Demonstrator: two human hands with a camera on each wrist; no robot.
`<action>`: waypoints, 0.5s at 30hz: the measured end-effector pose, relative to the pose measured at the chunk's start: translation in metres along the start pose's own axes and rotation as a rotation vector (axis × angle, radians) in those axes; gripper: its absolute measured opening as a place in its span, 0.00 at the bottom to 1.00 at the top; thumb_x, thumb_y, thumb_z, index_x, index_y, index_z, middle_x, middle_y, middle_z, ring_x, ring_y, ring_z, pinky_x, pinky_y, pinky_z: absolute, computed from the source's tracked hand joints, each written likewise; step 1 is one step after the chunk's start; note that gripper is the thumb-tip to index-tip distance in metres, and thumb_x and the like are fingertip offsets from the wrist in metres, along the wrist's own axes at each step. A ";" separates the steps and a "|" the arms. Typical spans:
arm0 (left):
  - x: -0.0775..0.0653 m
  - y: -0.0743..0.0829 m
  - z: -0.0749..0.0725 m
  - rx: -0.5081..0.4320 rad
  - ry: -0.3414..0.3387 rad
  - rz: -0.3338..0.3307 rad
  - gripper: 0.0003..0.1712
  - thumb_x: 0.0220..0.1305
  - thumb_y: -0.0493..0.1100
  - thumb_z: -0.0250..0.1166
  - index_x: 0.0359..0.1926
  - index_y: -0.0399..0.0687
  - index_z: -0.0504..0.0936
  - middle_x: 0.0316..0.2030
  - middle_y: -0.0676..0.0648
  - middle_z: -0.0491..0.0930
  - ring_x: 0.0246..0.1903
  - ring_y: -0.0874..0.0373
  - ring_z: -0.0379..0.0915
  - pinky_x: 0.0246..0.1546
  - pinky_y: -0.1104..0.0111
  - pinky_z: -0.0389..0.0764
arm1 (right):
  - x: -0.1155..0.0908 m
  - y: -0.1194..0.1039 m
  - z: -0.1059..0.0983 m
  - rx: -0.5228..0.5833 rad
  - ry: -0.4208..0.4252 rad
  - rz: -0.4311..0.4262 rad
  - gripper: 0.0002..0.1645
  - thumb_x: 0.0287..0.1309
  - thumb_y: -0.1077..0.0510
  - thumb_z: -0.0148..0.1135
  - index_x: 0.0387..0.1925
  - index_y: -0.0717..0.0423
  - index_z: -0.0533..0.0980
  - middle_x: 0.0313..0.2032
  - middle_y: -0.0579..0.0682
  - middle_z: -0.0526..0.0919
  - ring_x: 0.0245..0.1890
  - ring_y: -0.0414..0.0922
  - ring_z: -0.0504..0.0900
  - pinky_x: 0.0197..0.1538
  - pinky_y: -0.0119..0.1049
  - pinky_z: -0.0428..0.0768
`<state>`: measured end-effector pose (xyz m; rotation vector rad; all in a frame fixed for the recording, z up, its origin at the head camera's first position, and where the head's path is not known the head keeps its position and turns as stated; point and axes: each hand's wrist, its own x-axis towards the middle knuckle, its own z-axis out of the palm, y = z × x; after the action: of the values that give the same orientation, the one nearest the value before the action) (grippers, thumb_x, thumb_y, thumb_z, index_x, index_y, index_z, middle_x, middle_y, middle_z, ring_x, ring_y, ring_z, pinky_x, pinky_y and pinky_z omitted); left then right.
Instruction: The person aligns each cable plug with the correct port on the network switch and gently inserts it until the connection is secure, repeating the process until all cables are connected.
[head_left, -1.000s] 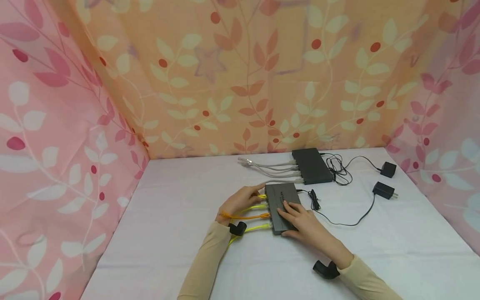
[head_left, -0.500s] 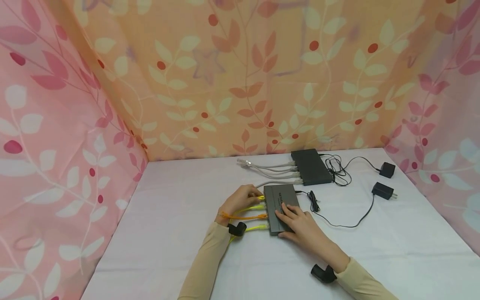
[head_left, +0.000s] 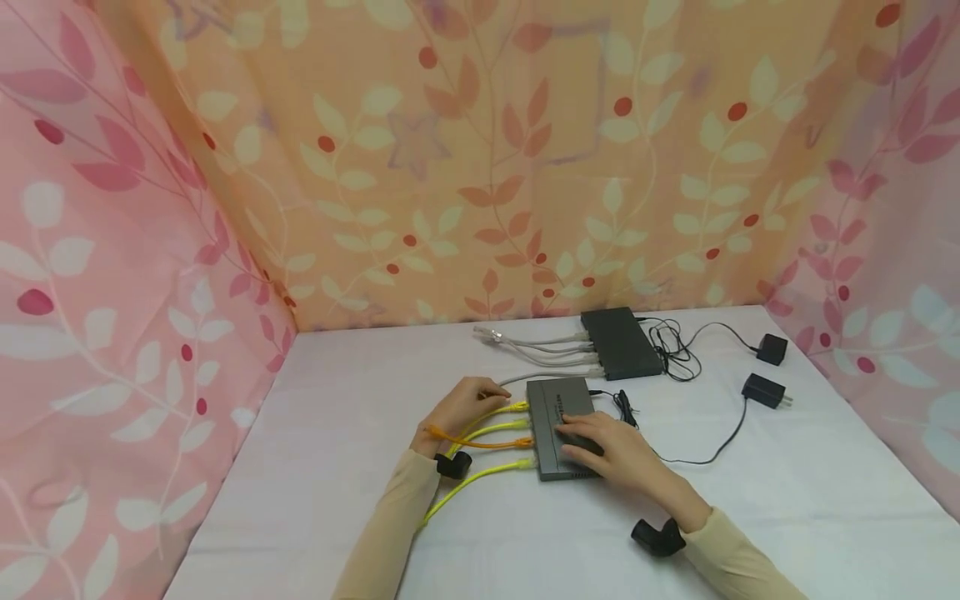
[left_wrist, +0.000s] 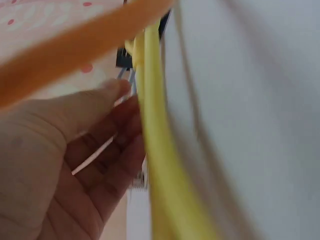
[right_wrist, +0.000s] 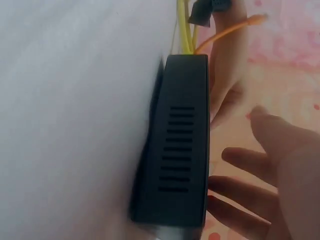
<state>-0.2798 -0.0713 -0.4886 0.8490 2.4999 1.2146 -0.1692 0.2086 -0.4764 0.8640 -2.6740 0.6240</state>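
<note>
A grey network switch (head_left: 545, 433) lies on the white table. Yellow network cables (head_left: 491, 429) and one orange network cable (head_left: 480, 444) are plugged into its left side. My left hand (head_left: 459, 410) is beside the farthest yellow cable near its plug, fingers loosely bent. In the left wrist view, the thumb and fingertips (left_wrist: 131, 120) are right at a yellow cable without curling round it. My right hand (head_left: 618, 450) hovers over the switch's right part, fingers spread and slightly bent. The right wrist view shows the switch's vented end (right_wrist: 177, 150) beside those fingers, which hold nothing.
Behind stands a black switch (head_left: 621, 342) with several grey network cables (head_left: 551, 354) on its left. Two black power adapters (head_left: 763, 390) with thin cords lie at the right. Patterned curtains (head_left: 450, 208) bound the table (head_left: 315, 500) at back and sides.
My left hand has drawn back to the left from the farthest yellow cable's plug, its fingers loosened. My right hand has lifted off the switch's top and shifted slightly right.
</note>
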 end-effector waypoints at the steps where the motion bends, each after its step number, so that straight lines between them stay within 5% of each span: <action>1: 0.000 -0.003 -0.003 -0.015 -0.004 0.020 0.13 0.65 0.45 0.57 0.47 0.49 0.83 0.41 0.53 0.81 0.40 0.62 0.76 0.43 0.70 0.77 | 0.001 0.003 -0.001 0.015 0.011 -0.005 0.22 0.57 0.43 0.60 0.51 0.46 0.78 0.53 0.46 0.79 0.51 0.45 0.78 0.47 0.45 0.77; 7: 0.005 -0.020 -0.027 0.035 0.012 0.111 0.13 0.65 0.41 0.57 0.47 0.44 0.83 0.42 0.47 0.82 0.40 0.58 0.77 0.43 0.68 0.77 | 0.014 0.023 -0.014 0.047 0.045 0.034 0.16 0.58 0.49 0.61 0.48 0.45 0.80 0.48 0.42 0.81 0.51 0.46 0.78 0.49 0.51 0.75; 15: 0.009 -0.031 -0.048 0.221 0.028 0.056 0.11 0.64 0.41 0.59 0.44 0.45 0.84 0.39 0.50 0.82 0.37 0.60 0.75 0.40 0.67 0.76 | 0.028 0.056 -0.017 -0.042 0.063 -0.011 0.15 0.57 0.53 0.62 0.46 0.49 0.81 0.45 0.45 0.83 0.42 0.45 0.81 0.42 0.46 0.77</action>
<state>-0.3206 -0.1124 -0.4821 0.9651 2.6857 0.9836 -0.2230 0.2439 -0.4692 0.8329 -2.6152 0.5809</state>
